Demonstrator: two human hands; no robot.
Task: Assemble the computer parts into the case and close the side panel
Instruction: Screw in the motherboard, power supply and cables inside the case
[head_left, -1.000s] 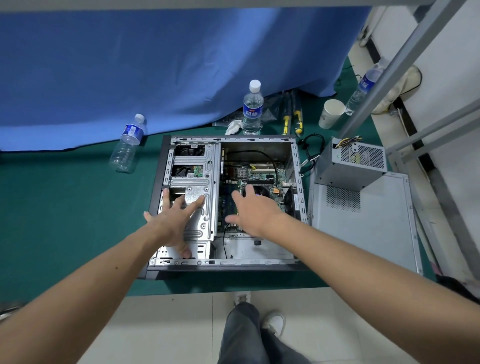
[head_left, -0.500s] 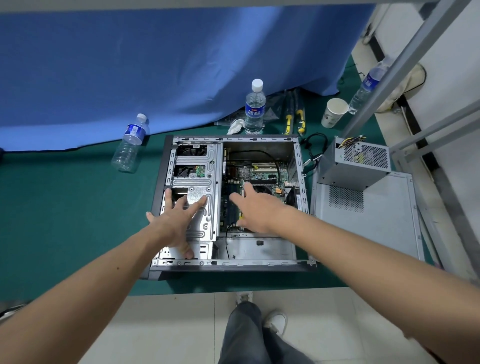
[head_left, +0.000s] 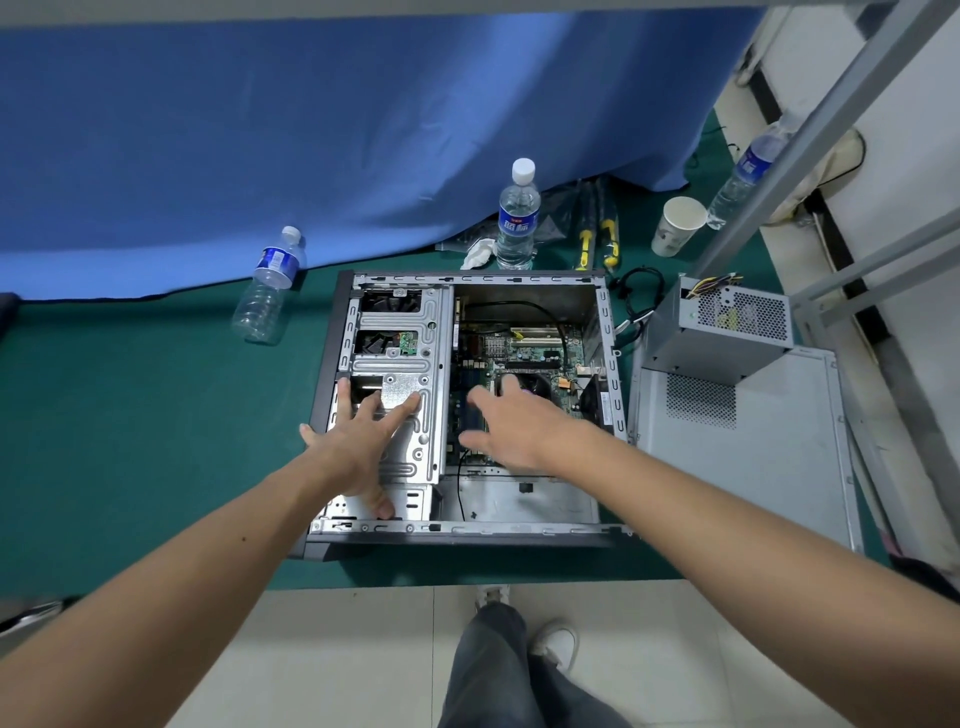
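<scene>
Over the open case (head_left: 332, 384), both hands spread flat — left hand (head_left: 363, 441), right hand (head_left: 514, 421).

My right hand (head_left: 511, 428) covers lower motherboard (head_left: 524, 351); can't tell what fingertips touch beneath. My left hand (head_left: 363, 441) hides part of drive cage (head_left: 421, 332). Power supply (head_left: 727, 327) blocks far corner of side panel (head_left: 753, 467). Far-right water bottle (head_left: 745, 174) partly behind metal frame bar (head_left: 810, 130). Screwdrivers (head_left: 597, 234): tips lost under blue cloth (head_left: 311, 130). Bottle label (head_left: 518, 224) print too small to read. Both forearms cut by bottom edge.
</scene>
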